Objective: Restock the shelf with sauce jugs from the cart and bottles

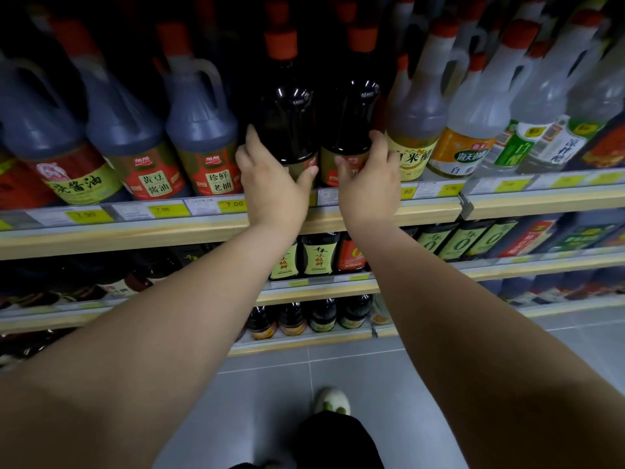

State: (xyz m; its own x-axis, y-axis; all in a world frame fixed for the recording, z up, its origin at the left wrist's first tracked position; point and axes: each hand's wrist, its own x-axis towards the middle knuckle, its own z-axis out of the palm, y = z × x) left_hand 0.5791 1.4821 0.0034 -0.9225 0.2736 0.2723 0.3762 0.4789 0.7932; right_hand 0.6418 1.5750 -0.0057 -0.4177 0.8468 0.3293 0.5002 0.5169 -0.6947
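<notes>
Two dark bottles with red caps stand upright side by side on the top shelf [135, 228], toward 12 o'clock in the view: the left bottle [287, 123] and the right bottle [348, 120]. The left hand [274, 184] wraps the left bottle's lower body, thumb across its label. The right hand [370, 184] grips the right bottle likewise. At 9 o'clock from the pair stand dark handled jugs [199, 130]; at 3 o'clock, pale vinegar jugs [473, 123]. At 6 o'clock, a shoe [333, 401] rests on grey floor [439, 384].
</notes>
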